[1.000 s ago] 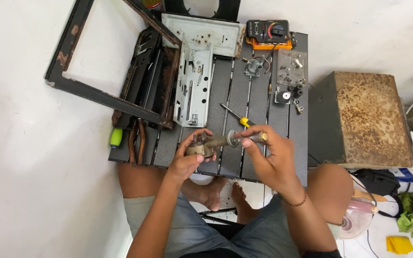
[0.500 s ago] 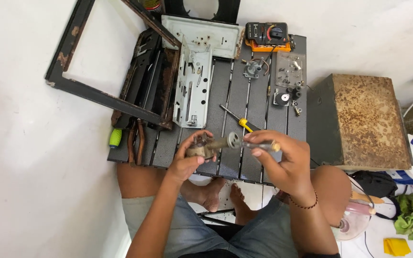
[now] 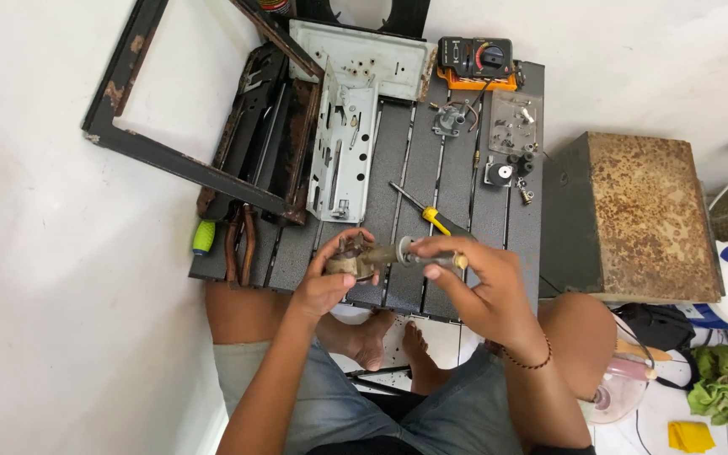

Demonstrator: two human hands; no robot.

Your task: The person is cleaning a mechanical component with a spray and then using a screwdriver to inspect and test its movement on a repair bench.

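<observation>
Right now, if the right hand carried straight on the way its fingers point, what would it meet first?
The right hand points left along the grey rod-like part it grips. First in line is the tarnished brass fitting held by the left hand, though depth is hard to judge from above.

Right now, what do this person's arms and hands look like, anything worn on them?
Both forearms are bare, with no sleeves in view and no gloves. The left hand shows no ring, watch or band. The right hand is also bare, but a thin dark beaded bracelet circles its wrist. No cables or markings are visible on either arm.
</observation>
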